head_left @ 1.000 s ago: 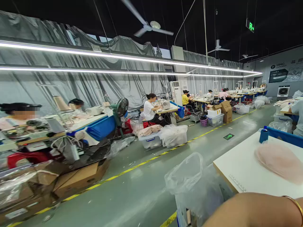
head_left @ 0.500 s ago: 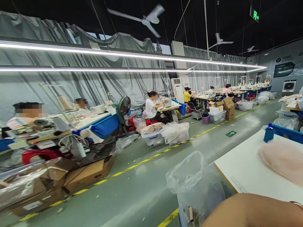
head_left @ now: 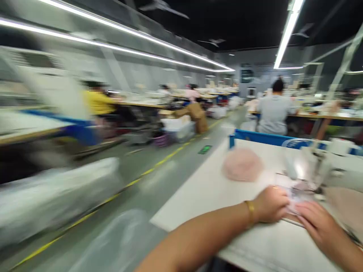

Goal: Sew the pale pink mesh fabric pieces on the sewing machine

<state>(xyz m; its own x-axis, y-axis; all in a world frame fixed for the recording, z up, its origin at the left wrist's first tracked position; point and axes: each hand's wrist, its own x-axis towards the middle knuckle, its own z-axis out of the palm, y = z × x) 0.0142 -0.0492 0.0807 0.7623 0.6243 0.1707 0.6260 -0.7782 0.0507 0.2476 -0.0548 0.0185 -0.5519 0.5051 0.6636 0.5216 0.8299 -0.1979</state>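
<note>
Pale cloth (head_left: 292, 206): between the person's two hands on the white table (head_left: 198, 200), just in front of the sewing machine (head_left: 307, 168).
Left hand (head_left: 270, 204): fingers curled, seemingly grasping the cloth's near-left part.
Right hand (head_left: 321, 223): fingertips touching the cloth's other side; blur hides whether they pinch or merely press, so one cannot tell.
Step at the machine: judging by the hands, the cloth is being lined up or steadied there.
Next move: it would call for keeping the cloth smooth and both hands' fingers clear of the machine's working part, which is too blurred to make out.
Pink pile (head_left: 243, 164): lies apart, beyond the left hand.
Pink cloth (head_left: 344, 206): lies beside the right hand, and could crowd it.
Blue trough (head_left: 263, 136): runs along the table's far edge.
Grey-shirted co-worker (head_left: 273, 111): sits beyond it, back turned.
Aisle: a plastic bag (head_left: 113, 241) lies near the table's left side, out of the hands' way.
</note>
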